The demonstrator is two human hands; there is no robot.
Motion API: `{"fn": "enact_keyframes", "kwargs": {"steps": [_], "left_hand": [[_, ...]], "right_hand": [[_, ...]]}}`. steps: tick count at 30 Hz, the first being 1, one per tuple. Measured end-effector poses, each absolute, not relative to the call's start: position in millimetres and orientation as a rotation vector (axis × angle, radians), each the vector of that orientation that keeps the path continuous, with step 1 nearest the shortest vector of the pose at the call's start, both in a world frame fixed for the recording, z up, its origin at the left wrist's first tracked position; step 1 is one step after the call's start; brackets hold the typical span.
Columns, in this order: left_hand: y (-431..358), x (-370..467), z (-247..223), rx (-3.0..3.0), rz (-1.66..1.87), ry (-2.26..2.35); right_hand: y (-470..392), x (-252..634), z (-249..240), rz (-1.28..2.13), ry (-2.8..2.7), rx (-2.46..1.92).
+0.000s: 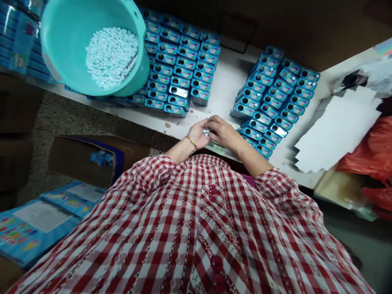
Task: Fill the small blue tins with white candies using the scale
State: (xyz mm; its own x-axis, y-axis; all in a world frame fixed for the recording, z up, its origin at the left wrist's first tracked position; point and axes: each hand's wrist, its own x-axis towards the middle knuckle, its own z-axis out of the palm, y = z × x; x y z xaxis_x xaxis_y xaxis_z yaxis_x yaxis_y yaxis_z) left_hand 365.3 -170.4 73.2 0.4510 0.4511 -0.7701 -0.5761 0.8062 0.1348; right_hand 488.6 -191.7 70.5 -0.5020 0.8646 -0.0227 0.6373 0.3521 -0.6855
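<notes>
Close together at the table's front edge are my two hands. My left hand (198, 135), with a gold bangle at the wrist, is cupped round several small white pieces (206, 132). The curled fingers of my right hand (223, 131) reach into the left palm and touch the pieces. On the right stand rows of blue boxes (269, 102), each with a dark round hole; white pieces lie on some of them. More blue boxes (183, 61) fill the left part of the table. A turquoise bucket (67, 49) holds a heap of white pieces (112, 57).
White cut card sheets (333, 130) and red plastic bags (373, 151) lie at the right. An open carton (76, 159) stands below on the left, beside flat blue printed packs (39, 224). Wrapped blue packs (21, 41) are stacked at the far left.
</notes>
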Motion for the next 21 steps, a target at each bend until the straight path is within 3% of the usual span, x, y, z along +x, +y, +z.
{"fn": "enact_keyframes", "kwargs": {"steps": [6,16,21], "left_hand": [[-177,370,70,-0.160,0.662,0.967],[-184,363,61,-0.041,0.634,0.994],[-187,349,52,-0.072,0.677,1.039]], "right_hand": [[-199,493,64,0.842,-2.323,-1.433],[-210,526,46,0.857,-1.863,-1.519],[-216,533,30,0.775,-1.962,-1.590]]}}
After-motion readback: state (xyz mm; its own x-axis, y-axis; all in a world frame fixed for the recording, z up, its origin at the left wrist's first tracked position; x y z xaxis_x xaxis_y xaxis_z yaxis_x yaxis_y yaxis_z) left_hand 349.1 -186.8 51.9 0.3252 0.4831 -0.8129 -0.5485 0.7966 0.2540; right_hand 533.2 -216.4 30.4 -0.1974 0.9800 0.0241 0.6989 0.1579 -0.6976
